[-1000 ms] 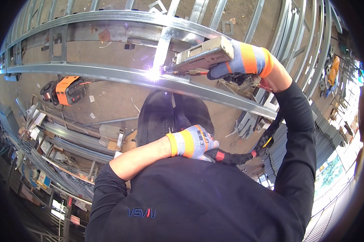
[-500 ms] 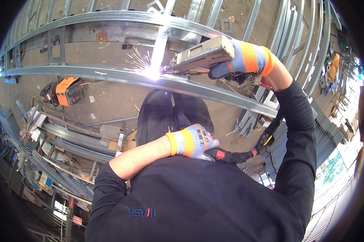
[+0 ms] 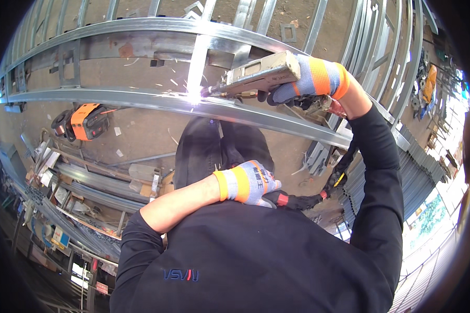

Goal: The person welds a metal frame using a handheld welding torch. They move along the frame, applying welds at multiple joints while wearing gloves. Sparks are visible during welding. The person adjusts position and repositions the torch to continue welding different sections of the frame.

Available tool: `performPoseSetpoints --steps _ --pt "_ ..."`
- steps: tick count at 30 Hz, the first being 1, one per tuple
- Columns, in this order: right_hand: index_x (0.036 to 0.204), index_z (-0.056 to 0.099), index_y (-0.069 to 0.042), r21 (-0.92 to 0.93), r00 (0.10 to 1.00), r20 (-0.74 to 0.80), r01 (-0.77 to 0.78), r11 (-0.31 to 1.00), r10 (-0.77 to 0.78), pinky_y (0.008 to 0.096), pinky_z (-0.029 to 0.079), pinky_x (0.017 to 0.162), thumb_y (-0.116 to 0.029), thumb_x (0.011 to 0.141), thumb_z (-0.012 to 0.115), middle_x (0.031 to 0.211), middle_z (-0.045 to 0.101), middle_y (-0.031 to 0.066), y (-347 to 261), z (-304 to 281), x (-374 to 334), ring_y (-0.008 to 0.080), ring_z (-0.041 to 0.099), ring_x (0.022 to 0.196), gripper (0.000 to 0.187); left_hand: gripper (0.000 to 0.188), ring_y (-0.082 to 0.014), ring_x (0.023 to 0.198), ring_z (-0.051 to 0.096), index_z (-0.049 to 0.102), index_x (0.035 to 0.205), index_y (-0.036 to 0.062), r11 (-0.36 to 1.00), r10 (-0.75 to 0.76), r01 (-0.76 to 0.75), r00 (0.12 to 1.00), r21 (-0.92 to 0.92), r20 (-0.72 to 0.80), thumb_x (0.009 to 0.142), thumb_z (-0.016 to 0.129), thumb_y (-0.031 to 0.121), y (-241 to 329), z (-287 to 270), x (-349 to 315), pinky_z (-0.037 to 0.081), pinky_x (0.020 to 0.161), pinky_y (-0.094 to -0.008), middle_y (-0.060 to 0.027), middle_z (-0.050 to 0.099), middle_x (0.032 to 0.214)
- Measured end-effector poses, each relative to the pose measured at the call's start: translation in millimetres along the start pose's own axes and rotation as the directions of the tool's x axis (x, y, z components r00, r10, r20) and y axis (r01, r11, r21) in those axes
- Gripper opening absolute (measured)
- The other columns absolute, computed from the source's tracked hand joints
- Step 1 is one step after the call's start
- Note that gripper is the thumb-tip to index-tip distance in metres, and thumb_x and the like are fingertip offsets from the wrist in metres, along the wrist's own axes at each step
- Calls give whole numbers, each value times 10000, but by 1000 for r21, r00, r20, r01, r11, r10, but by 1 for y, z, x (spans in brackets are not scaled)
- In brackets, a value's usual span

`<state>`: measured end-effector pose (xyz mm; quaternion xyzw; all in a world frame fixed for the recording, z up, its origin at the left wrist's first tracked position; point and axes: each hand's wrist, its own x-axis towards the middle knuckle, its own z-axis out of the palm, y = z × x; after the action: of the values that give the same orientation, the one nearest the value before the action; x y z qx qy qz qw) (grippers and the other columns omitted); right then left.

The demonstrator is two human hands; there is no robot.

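My right hand [image 3: 315, 78], in a grey and orange glove, is closed round the grip of a boxy beige-grey welding gun [image 3: 258, 73]. The gun's tip points left at a steel joint, where a crossbar [image 3: 199, 57] meets the near steel rail [image 3: 141, 96]. A white glare with a few sparks hides the exact contact point. My left hand [image 3: 245, 182], gloved in grey and yellow, is closed on a black hose [image 3: 302, 202] with red bands, close against my torso above my lap. The left fingertips are partly hidden.
The steel frame spans the view in front of my knees [image 3: 198, 151]. An orange and black machine [image 3: 83, 121] sits on the floor at left. Stacked steel profiles [image 3: 89, 182] lie at lower left, with more long bars [image 3: 368, 41] at upper right and grey ribbed sheets [image 3: 373, 188] at right.
The spark spray has shrunk and the glare is smaller. The welding gun stays at the same joint in my right hand; the whole view has shifted slightly. My left hand keeps its place.
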<state>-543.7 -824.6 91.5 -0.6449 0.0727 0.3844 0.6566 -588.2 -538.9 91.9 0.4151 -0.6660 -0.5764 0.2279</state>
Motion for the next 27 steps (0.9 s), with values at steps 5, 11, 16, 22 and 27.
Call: performPoseSetpoints --steps 5,11,16,22,27 --pt "1291 706 -26 -40 998 -53 21 999 -23 264 556 776 -131 803 854 1077 770 55 9 -7 -24 94 654 907 520 559 -377 921 694 661 1087 56 1000 17 -17 999 -10 -37 925 651 590 -2 6 3 535 787 -466 -154 702 886" --pt "1273 700 -3 -99 997 -62 -46 994 40 283 553 838 -108 802 852 1082 766 57 29 -11 -45 106 658 944 506 582 -377 961 695 648 1133 49 999 21 -20 999 -27 46 927 649 593 0 7 17 538 804 -465 -160 713 930" --pt "1280 708 -35 -43 997 -71 8 999 -11 266 551 726 -136 813 851 993 758 41 38 -3 -47 106 655 832 499 597 -367 1006 709 662 1195 51 1000 -25 27 994 -12 107 934 655 588 4 5 23 542 846 -461 -162 736 1009" --pt "1329 670 13 -59 993 -7 -120 991 120 283 556 916 -67 844 847 1187 758 87 24 -5 -43 115 671 993 522 578 -370 959 701 649 1134 63 1000 -18 17 997 6 78 930 642 604 3 11 28 538 798 -465 -151 720 934" --pt "1311 698 -28 -117 990 -30 136 984 -141 280 565 701 -124 805 843 1082 755 78 26 -6 -40 122 665 843 535 588 -376 963 701 643 1132 52 1000 -12 12 998 2 68 933 637 605 2 12 31 537 804 -474 -152 720 936"
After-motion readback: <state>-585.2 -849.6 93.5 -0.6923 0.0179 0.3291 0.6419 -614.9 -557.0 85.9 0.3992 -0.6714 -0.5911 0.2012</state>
